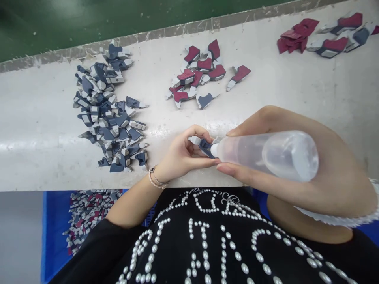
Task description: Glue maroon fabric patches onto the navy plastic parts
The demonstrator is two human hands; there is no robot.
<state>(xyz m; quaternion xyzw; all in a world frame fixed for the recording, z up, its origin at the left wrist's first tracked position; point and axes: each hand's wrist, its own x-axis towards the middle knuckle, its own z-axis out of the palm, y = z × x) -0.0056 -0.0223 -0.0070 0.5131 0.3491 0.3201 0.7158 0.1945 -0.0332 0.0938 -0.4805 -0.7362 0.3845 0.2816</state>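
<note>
My left hand [185,152] pinches a small dark blue and light grey plastic part [205,146] between thumb and fingers, near the table's front edge. Wrapped round a translucent squeeze bottle [251,152] is my right hand [275,122]. The bottle lies nearly level, its white nozzle [214,150] pointing left and meeting the plastic part. Whether any liquid is coming out cannot be seen. Beyond my hands lies a group of similar parts with dark red tops [204,65], and one dark blue part [205,100] sits at its near side.
A large heap of dark blue and grey parts [114,122] covers the table's left side. Loose dark red pieces [296,36] and several assembled parts [333,45] lie at the far right. Below the front edge stands a blue bin [51,236] filled with parts.
</note>
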